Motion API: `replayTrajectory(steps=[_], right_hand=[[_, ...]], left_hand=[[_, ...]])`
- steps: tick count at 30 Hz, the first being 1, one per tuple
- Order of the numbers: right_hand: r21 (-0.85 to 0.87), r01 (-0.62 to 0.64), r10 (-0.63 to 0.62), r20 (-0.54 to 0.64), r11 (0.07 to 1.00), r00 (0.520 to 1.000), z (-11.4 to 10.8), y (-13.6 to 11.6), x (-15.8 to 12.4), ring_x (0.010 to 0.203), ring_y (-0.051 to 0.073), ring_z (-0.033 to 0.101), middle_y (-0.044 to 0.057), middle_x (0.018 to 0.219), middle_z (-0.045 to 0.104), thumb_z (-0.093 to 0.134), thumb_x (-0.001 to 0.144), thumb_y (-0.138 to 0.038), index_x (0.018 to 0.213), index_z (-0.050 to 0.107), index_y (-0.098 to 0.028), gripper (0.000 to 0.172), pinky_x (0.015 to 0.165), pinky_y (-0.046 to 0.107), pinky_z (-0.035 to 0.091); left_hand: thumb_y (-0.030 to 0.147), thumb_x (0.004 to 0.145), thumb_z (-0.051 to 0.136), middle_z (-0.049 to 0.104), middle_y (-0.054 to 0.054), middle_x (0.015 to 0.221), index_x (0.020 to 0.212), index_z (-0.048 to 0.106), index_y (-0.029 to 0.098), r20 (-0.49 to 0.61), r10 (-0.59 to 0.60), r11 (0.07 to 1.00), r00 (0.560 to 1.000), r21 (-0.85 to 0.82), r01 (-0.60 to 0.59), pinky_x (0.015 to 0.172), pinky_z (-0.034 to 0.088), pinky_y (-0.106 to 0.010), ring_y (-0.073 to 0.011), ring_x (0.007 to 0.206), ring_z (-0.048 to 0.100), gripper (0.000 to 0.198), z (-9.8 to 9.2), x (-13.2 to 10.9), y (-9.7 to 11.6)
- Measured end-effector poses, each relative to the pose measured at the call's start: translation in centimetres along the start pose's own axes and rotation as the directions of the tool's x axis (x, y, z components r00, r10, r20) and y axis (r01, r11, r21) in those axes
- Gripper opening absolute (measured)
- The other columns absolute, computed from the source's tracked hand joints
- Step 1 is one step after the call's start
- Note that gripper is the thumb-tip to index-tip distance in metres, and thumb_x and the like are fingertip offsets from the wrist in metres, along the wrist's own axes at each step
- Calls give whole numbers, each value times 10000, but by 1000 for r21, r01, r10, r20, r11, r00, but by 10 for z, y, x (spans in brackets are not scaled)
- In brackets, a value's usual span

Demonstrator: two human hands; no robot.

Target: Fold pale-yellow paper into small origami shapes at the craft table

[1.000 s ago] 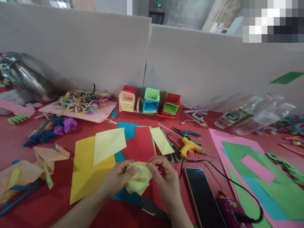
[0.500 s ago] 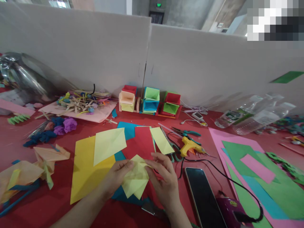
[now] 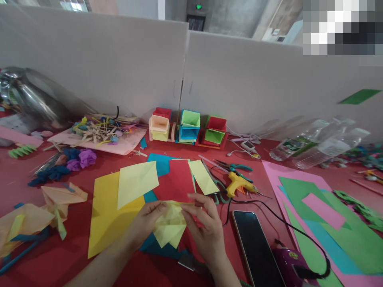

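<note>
A pale yellow folded paper (image 3: 170, 225) is held between my two hands, its creased faces turned up and two pointed flaps hanging toward me. My left hand (image 3: 147, 223) pinches its upper left corner between thumb and fingers. On the opposite side, my right hand (image 3: 203, 223) grips the upper right corner the same way. Under the hands lie a red sheet (image 3: 176, 181), a blue sheet (image 3: 161, 250) and a deep yellow sheet (image 3: 109, 215). Just beyond are two pale yellow pieces, a larger sheet (image 3: 137, 181) and a narrower strip (image 3: 204, 177).
Right of my hands are a phone (image 3: 254, 247), a yellow glue gun (image 3: 239, 184), pliers (image 3: 236, 166) and scissors (image 3: 220, 193). Small folded paper boxes (image 3: 190, 125) stand against the white partition (image 3: 119, 67). Plastic bottles (image 3: 326, 147) lie at right, a metal kettle (image 3: 32, 95) at left.
The top point of the folded paper has gone down, leaving a flatter upper edge between my fingers. Both hands keep their pinch in nearly the same place.
</note>
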State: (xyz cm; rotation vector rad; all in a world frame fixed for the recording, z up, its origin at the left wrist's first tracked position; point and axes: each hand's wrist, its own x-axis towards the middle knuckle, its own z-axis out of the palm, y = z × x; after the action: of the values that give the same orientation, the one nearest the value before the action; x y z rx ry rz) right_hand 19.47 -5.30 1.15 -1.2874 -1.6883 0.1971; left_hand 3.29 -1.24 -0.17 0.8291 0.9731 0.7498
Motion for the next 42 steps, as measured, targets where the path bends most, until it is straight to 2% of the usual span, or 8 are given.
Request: replayTrajectory(steps=[8, 11, 15, 21, 28, 34, 38, 42], right_hand=[[-54, 85, -86, -24, 995, 996, -1, -3, 3, 899, 175, 535, 54, 1022, 577, 586, 763, -57, 935, 633, -251, 264, 752, 344, 447], [39, -68, 66, 31, 997, 997, -1, -4, 3, 931, 187, 546, 55, 1026, 574, 600, 770, -122, 842, 641, -248, 151, 781, 352, 457], [206, -330, 307, 138, 921, 942, -4, -5, 5, 1034, 214, 534, 70, 1090, 547, 645, 739, -199, 778, 610, -220, 57, 862, 370, 450], [322, -465, 391, 270, 825, 880, -10, -4, 8, 1041, 201, 546, 66, 1076, 551, 650, 707, -151, 721, 553, -191, 106, 873, 338, 441], [218, -374, 323, 238, 901, 916, -8, 0, 5, 1069, 197, 516, 75, 1136, 516, 609, 766, -198, 819, 624, -208, 57, 888, 342, 437], [83, -320, 304, 161, 944, 939, -4, 3, 5, 970, 198, 550, 71, 1028, 552, 589, 781, -208, 782, 609, -207, 20, 819, 348, 461], [-41, -160, 163, 61, 986, 985, -2, 4, 3, 939, 209, 537, 65, 1011, 563, 570, 772, -160, 765, 605, -223, 72, 789, 372, 452], [-68, -90, 95, 63, 994, 993, -4, 2, 3, 918, 206, 535, 62, 1010, 572, 570, 764, -146, 767, 605, -228, 89, 759, 366, 455]], left_hand=[[474, 662, 661, 678, -34, 706, 743, 683, 143, -153, -17, 1000, 988, -14, 15, 651, 463, -249, -189, 715, 608, 342, -2, 2, -7], [497, 708, 602, 650, -28, 674, 746, 672, 152, -71, -11, 999, 997, 33, 14, 618, 446, -247, -179, 686, 585, 354, -3, 1, -4], [499, 770, 522, 569, -7, 603, 664, 628, 155, 77, 80, 955, 994, 281, -98, 547, 374, -222, -132, 587, 490, 375, -6, -1, 6], [473, 836, 428, 518, -4, 622, 704, 602, 144, 284, 90, 867, 955, 450, -215, 540, 314, -219, -122, 584, 417, 394, -11, -1, 12], [497, 829, 427, 433, 22, 575, 617, 519, 151, 279, 90, 857, 956, 468, -218, 509, 273, -210, -106, 547, 345, 416, -12, -1, 9], [507, 831, 409, 442, 19, 590, 649, 513, 162, 187, 105, 878, 977, 443, -179, 526, 303, -213, -117, 564, 377, 404, -8, 1, 9], [487, 820, 448, 475, 20, 613, 698, 541, 162, 202, 114, 865, 973, 461, -197, 525, 306, -209, -115, 569, 394, 359, -8, 3, 7], [474, 808, 483, 489, 20, 610, 696, 538, 153, 190, 81, 901, 978, 406, -154, 526, 314, -210, -107, 556, 403, 344, -8, 4, 5]])
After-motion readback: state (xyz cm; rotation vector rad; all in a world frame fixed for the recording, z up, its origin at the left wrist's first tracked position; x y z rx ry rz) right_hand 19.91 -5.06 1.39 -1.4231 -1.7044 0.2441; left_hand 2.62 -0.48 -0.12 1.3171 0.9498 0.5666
